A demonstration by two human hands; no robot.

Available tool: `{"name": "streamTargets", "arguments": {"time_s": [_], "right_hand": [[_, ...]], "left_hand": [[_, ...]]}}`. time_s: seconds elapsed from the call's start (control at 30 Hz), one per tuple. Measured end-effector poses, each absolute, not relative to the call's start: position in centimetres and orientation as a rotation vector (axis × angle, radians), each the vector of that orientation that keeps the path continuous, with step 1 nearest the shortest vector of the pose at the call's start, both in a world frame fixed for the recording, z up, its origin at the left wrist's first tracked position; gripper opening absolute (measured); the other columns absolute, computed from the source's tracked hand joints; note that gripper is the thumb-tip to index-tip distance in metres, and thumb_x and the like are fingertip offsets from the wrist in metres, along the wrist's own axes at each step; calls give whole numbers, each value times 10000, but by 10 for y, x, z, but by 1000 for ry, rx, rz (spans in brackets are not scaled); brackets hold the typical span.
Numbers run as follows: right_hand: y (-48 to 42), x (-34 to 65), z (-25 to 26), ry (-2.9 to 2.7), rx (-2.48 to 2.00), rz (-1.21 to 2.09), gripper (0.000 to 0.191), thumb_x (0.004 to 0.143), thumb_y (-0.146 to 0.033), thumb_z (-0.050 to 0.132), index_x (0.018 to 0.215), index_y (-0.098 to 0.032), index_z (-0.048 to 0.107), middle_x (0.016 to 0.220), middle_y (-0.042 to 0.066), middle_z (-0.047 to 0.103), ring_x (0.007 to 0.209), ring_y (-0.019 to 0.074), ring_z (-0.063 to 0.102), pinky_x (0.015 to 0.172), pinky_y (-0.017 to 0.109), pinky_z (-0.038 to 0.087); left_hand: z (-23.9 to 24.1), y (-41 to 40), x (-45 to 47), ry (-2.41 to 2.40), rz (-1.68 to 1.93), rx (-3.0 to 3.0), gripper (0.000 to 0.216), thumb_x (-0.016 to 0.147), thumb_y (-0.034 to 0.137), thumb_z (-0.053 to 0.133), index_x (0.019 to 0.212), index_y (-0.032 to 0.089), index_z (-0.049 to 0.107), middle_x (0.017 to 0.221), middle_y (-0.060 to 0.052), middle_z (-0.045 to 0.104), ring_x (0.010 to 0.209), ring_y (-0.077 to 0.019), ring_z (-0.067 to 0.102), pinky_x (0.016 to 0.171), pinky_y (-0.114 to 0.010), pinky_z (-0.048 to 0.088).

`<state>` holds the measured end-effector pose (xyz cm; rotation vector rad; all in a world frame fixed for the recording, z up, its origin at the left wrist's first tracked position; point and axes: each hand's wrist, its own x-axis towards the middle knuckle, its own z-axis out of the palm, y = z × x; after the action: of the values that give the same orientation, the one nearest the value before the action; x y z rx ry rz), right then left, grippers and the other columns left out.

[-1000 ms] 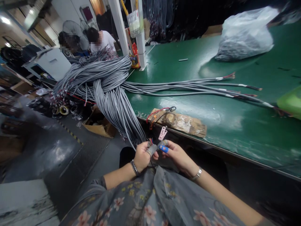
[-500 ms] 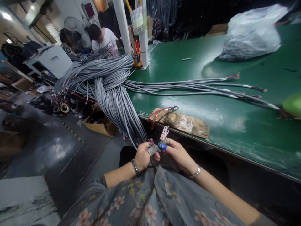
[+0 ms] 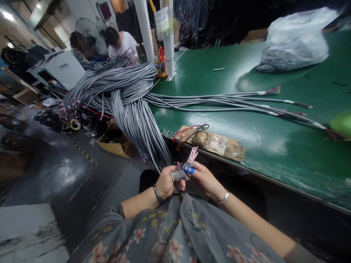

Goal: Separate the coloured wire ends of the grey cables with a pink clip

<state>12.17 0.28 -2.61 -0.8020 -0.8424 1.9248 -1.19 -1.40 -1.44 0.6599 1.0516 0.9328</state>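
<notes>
My left hand (image 3: 166, 182) is closed around a cable end, its thumb wrapped in grey tape. A small fan of coloured wires (image 3: 179, 165) sticks up from between its fingers. My right hand (image 3: 205, 179) meets it from the right, fingers pinched together beside the wires, with blue tape round one digit. What the right fingertips grip is hidden. A pink clip (image 3: 193, 154) stands just above them; I cannot tell whether it is held. To the left, a thick bundle of grey cables (image 3: 137, 117) hangs over the bench edge.
A wooden block (image 3: 219, 144) with red and black leads lies at the front edge of the green bench (image 3: 287, 153). Several cable ends stretch right across it. Behind are a plastic bag (image 3: 294, 44) and a white post (image 3: 169, 47). A co-worker (image 3: 123, 44) is at the far left.
My right hand has shifted slightly left, and its fingertips are now closer to the coloured wires. The left hand has hardly moved.
</notes>
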Motion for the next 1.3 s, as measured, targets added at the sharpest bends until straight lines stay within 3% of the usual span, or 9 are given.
{"name": "streamTargets", "arguments": {"time_s": [0.13,0.4,0.63,0.83,1.07,1.3], "right_hand": [[8,128,-31,-757,-911,1865,269,625,-401,798,684,-194,637,579,-24,533,516,111,430,506,266,356],[26,133,-17,-778,-924,1861,448,648,-623,693,735,-185,666,585,-8,538,507,114,409,472,262,319],[26,132,-17,-928,-1113,1431,474,658,-670,655,569,-214,560,503,-26,480,465,111,347,465,275,279],[33,127,-23,-665,-877,1843,480,626,-677,683,693,-202,655,593,0,571,539,134,478,512,276,395],[36,122,-24,-480,-816,1834,377,602,-552,783,668,-197,675,595,-14,602,538,108,491,510,242,424],[34,121,-25,-417,-771,1895,425,585,-602,761,713,-203,692,635,-13,635,541,108,514,492,231,428]], "left_hand": [[-14,-17,-12,1140,1037,709,413,534,526,746,560,147,582,400,10,535,313,-75,436,349,-200,345],[-10,-15,-11,1158,1062,896,438,622,574,708,656,145,625,477,-2,586,383,-85,498,411,-204,407],[-7,-4,-4,1152,1047,910,397,648,535,696,657,145,622,476,2,578,386,-84,494,411,-201,397],[-4,-3,1,1147,1042,881,382,616,516,711,613,151,598,448,14,557,360,-76,464,386,-201,379],[-6,-5,1,1152,1036,868,369,599,496,724,586,150,596,420,20,543,335,-67,446,359,-186,352],[-11,-6,-1,1164,1042,864,385,596,506,729,588,147,590,416,22,539,333,-67,444,358,-183,351]]}}
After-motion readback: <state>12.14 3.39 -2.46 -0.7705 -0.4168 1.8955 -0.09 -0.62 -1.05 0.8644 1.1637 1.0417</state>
